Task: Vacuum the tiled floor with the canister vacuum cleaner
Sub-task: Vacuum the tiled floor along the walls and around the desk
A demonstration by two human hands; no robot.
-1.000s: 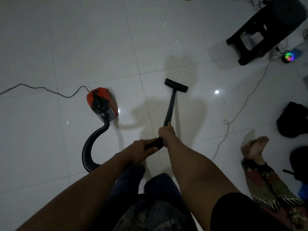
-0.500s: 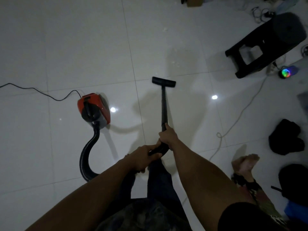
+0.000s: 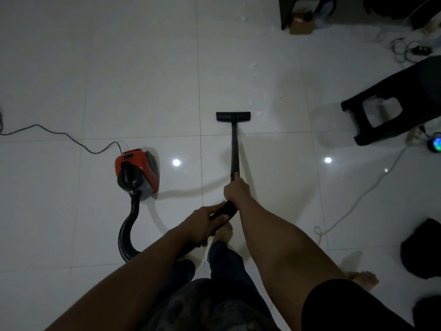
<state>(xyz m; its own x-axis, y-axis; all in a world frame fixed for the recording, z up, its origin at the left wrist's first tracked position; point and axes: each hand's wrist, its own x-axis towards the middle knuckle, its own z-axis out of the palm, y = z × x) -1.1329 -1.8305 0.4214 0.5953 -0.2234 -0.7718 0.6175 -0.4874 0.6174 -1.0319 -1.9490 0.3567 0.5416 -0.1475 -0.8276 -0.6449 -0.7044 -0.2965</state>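
Vacuum wand [image 3: 235, 149] swung straight ahead, left hand [image 3: 205, 223] and right hand [image 3: 236, 189] grip clamped round it

Tiled floor [image 3: 143, 68] under canister vacuum [image 3: 137, 172], stool [image 3: 386, 111]

We can read no text, brand, number or sign anywhere. The red canister vacuum [image 3: 137, 173] shows no legible marking on its shell. The cardboard box [image 3: 301, 25] at the far edge is too dim and small for us to make out any print.
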